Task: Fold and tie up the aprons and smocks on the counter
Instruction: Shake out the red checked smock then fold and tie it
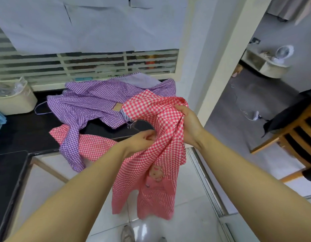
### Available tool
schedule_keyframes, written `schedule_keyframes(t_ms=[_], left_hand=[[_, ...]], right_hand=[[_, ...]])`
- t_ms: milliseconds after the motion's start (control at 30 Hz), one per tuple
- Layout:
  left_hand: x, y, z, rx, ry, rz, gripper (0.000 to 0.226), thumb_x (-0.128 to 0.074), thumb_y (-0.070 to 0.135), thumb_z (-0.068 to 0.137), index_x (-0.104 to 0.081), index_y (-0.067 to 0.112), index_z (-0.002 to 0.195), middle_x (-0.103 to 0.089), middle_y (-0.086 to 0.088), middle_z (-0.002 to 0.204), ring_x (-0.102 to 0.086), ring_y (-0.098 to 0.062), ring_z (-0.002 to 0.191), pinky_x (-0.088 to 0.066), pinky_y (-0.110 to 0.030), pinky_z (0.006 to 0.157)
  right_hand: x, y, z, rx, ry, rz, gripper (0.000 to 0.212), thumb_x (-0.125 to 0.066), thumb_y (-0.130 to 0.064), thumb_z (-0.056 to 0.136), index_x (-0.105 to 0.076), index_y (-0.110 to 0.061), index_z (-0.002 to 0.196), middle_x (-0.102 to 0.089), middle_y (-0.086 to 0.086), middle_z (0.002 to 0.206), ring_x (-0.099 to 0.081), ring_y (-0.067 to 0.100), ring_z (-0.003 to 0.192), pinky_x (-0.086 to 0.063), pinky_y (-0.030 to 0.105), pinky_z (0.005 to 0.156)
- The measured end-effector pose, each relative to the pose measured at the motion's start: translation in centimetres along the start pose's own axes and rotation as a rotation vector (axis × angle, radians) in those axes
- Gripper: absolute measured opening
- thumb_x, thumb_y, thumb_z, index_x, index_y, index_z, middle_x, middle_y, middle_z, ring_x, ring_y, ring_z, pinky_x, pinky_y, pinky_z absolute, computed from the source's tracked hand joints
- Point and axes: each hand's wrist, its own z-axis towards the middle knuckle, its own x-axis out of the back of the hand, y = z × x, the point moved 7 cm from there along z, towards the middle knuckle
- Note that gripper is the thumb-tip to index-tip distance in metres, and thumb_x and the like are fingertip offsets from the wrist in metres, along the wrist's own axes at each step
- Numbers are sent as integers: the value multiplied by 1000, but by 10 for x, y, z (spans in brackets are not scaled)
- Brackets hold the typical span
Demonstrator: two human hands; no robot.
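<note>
I hold a red-and-white checked smock [156, 165] up in front of the black counter [25, 131]. It hangs down past the counter edge and has a teddy-bear pocket on its front. My right hand [187, 124] grips a bunched fold near its top. Lower and to the left, my left hand [142, 140] pinches the fabric by the neckline. A purple checked smock [92, 105] lies crumpled on the counter, one part trailing over the edge. Under it lies another red checked garment [92, 145], spread toward the counter's front.
A cream-coloured basket [15, 100] with plastic inside stands at the counter's back left, below a barred window. To the right, a doorway opens to a room with a wooden chair [294, 135] and a small fan [283, 51]. White tiled floor lies below.
</note>
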Motion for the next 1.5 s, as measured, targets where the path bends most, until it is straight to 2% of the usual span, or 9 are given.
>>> schedule_keyframes(t_ms=[100,200,400,567,833,1033,1200,1300,1500], left_hand=[[-1,-6,8,-24,-44,130,17,-62,27,94,-72,17,104,-74,1,102,-69,-17,96,-53,-30,89],[24,-10,8,-62,133,159,38,-64,40,91,-71,2,93,-72,-16,91,-68,-31,81,-54,-50,89],[57,16,-14,-222,372,-193,27,-53,19,99,-65,1,82,-66,6,58,-59,-3,49,-46,-14,49],[62,25,-19,-248,332,-232,40,-58,33,96,-62,-7,93,-67,-13,86,-63,-24,75,-51,-32,74],[49,30,-28,-246,238,-222,18,-57,23,96,-71,13,89,-75,-1,93,-72,-15,84,-53,-17,69],[33,30,-29,-239,180,-76,20,-60,21,95,-72,7,98,-74,-7,102,-71,-23,92,-54,-26,80],[32,30,-33,-258,226,-58,22,-59,20,96,-71,2,99,-75,-10,98,-72,-23,87,-55,-29,79],[22,51,-35,-345,243,8,22,-58,19,97,-70,0,97,-73,-15,96,-69,-22,88,-56,-32,80],[24,33,-36,-279,296,39,24,-72,11,85,-60,9,107,-62,0,83,-59,-10,74,-50,-24,72]], right_hand=[[14,-8,3,50,58,4,30,-44,-29,100,-61,-10,117,-69,11,106,-65,25,96,-51,40,85],[35,-18,6,144,145,10,25,-44,-25,101,-63,-11,108,-71,9,101,-67,23,92,-52,38,85],[74,-8,11,119,289,-342,29,-52,-15,98,-58,-7,125,-70,2,97,-68,18,87,-51,28,66],[76,2,15,82,284,-457,25,-65,-7,88,-60,-10,112,-68,3,96,-66,21,86,-52,30,69],[55,-2,21,139,108,-818,24,-59,-2,83,-63,-14,104,-68,5,102,-65,24,93,-52,35,78],[37,27,11,-173,-134,-1256,8,-51,-14,83,-56,-8,79,-67,11,89,-66,29,87,-54,38,82],[7,33,13,-30,-241,-1031,51,-67,-56,84,-54,-29,125,-66,0,119,-66,21,106,-52,45,98],[-17,46,8,-13,-403,-1206,35,-70,-38,87,-64,-27,120,-71,-3,113,-68,16,102,-52,37,97],[12,28,5,-35,-188,-921,16,-49,-13,87,-61,-10,76,-64,2,68,-62,20,70,-49,27,67]])
